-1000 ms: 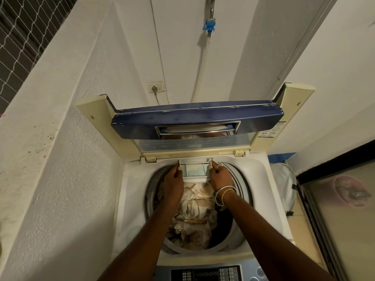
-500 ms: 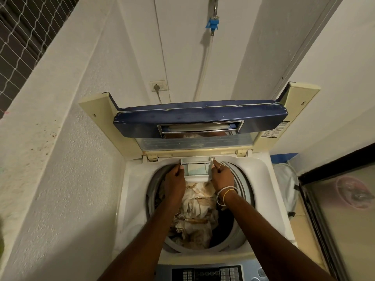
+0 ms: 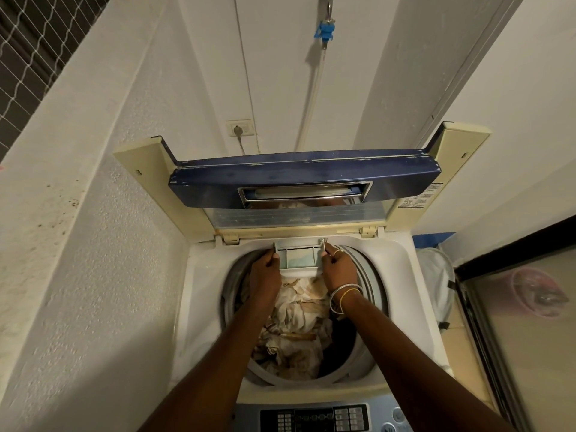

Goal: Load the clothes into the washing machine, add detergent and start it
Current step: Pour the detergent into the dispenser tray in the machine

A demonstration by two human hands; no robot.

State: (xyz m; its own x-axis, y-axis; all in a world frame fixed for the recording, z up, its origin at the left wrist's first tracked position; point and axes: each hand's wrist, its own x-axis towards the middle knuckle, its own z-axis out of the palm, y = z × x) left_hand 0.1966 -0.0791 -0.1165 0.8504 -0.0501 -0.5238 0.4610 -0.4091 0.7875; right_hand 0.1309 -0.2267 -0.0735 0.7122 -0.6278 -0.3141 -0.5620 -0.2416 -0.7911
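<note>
A white top-loading washing machine (image 3: 202, 294) stands below me with its blue-and-cream lid (image 3: 305, 179) folded upright. Cream and brown clothes (image 3: 296, 325) fill the drum. At the drum's far rim the small white detergent drawer (image 3: 297, 258) is pulled out, with pale blue inside its compartments. My left hand (image 3: 265, 272) grips the drawer's left end. My right hand (image 3: 338, 269), with a ring and thin bangles on the wrist, grips its right end. The control panel (image 3: 314, 419) lies at the bottom edge.
White walls close in on the left and behind. A wall socket (image 3: 239, 128) with a plug and a blue tap (image 3: 325, 29) with a hose sit on the back wall. A white laundry bag (image 3: 436, 275) rests right of the machine, beside a glass door (image 3: 523, 322).
Both hands stay on the ends of the detergent drawer. The view has shifted slightly; the clothes and lid have not moved.
</note>
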